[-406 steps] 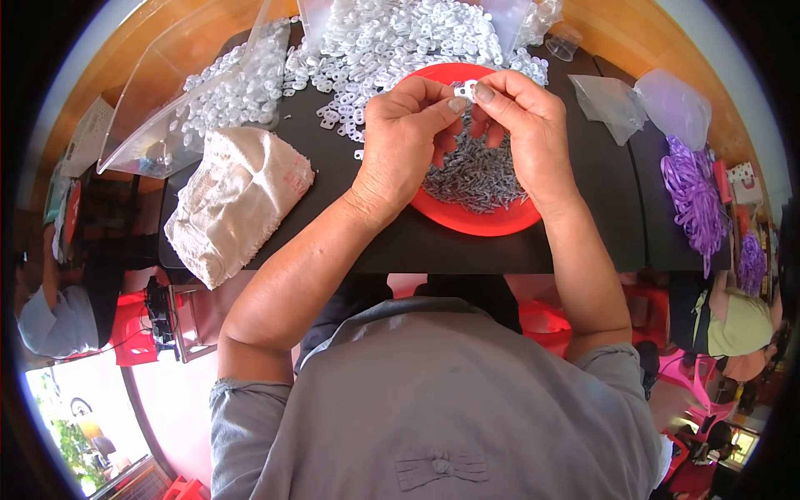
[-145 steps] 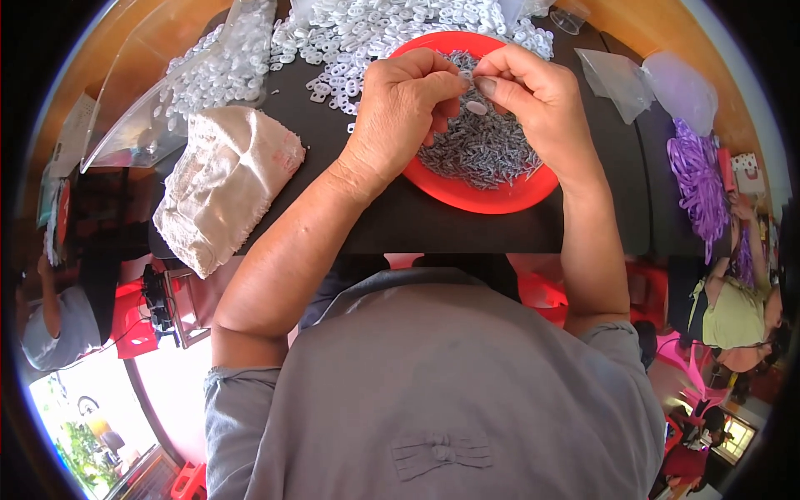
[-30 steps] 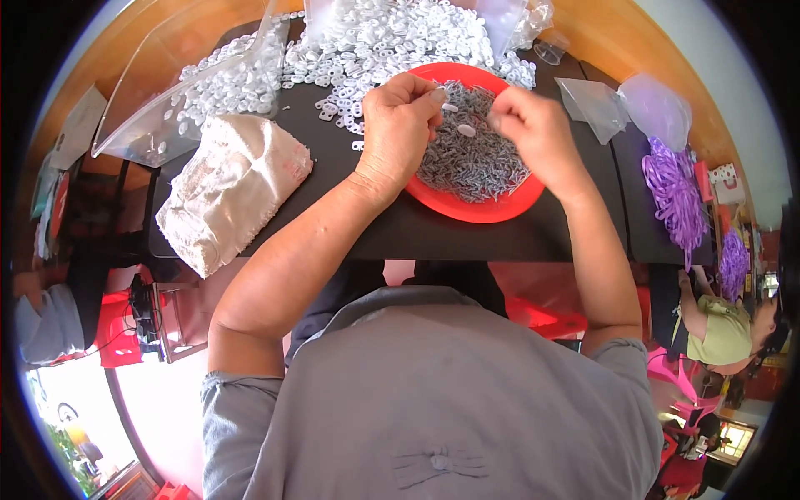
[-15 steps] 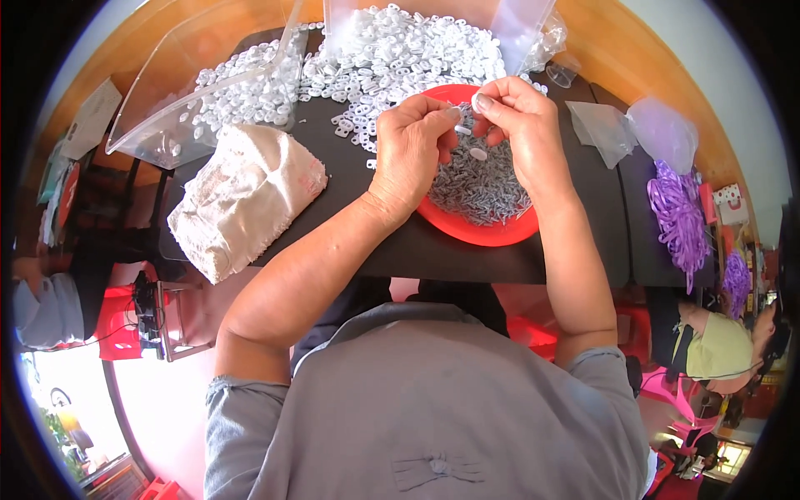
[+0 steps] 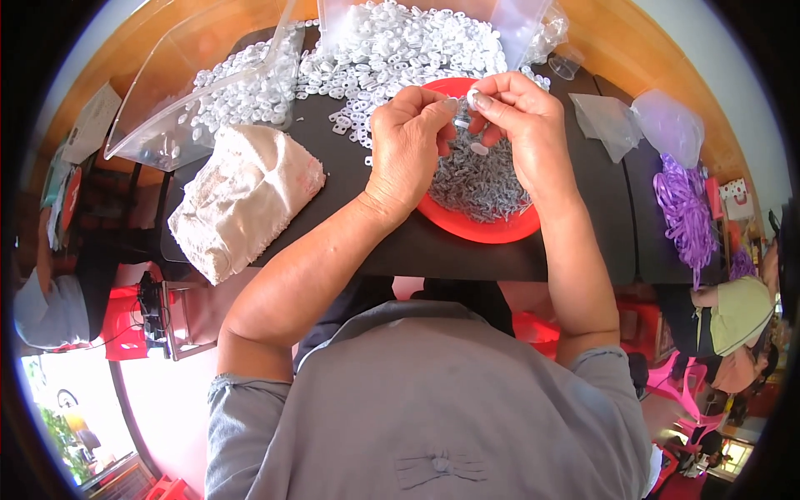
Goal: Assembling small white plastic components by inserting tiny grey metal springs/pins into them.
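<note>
Over a red bowl (image 5: 477, 232) filled with small grey pin-like pieces (image 5: 479, 187), both hands are raised close together. My right hand (image 5: 532, 121) is closed in a pinch around a small white plastic piece (image 5: 472, 98). My left hand (image 5: 404, 146) is closed too, thumb against forefinger, its tip near that piece; what it grips is too small to make out. A pale oval piece (image 5: 479, 148) shows just below the fingers, above the grey pieces. Behind the hands, many white oval plastic pieces with holes (image 5: 408, 46) are heaped on the dark table (image 5: 333, 221).
A clear plastic bin (image 5: 154, 142) lies at the far left, white pieces spilling from it. Left of my forearm is a bundled cream cloth (image 5: 246, 196). Clear plastic bags (image 5: 607, 125) and purple ribbon strands (image 5: 685, 208) lie at the right. Other people sit at both sides.
Both hands stay over the bowl and hardly move; the left fingertips shift slightly up toward the right ones. The person at the right has moved a little.
</note>
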The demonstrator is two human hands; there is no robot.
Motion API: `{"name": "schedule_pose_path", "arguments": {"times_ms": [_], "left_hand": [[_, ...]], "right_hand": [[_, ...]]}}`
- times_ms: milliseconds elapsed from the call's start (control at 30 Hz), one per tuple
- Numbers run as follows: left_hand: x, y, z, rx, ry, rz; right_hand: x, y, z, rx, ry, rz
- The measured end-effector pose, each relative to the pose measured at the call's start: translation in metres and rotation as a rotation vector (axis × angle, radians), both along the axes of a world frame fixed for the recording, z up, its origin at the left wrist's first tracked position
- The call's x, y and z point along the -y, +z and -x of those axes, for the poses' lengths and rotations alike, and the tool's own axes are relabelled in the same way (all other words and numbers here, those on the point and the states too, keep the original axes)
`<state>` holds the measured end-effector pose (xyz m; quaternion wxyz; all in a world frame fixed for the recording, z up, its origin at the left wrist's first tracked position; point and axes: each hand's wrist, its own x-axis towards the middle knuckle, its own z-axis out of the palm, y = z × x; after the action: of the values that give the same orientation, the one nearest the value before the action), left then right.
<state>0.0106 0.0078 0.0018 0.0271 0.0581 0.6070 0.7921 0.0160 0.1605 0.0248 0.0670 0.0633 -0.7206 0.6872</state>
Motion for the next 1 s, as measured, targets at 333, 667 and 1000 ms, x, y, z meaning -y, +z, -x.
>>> {"name": "schedule_pose_path", "arguments": {"times_ms": [333,667,1000], "left_hand": [[-0.003,-0.003,-0.001,-0.023,0.04,-0.019],[-0.003,0.0,-0.004,-0.029,0.064,-0.093],[-0.005,-0.002,-0.002,-0.05,0.053,-0.051]], "right_hand": [[0.005,-0.004,-0.002,-0.035,-0.058,-0.03],[0.013,-0.003,-0.007,-0.085,-0.102,0.019],[0.015,-0.004,-0.005,-0.091,-0.115,-0.002]]}}
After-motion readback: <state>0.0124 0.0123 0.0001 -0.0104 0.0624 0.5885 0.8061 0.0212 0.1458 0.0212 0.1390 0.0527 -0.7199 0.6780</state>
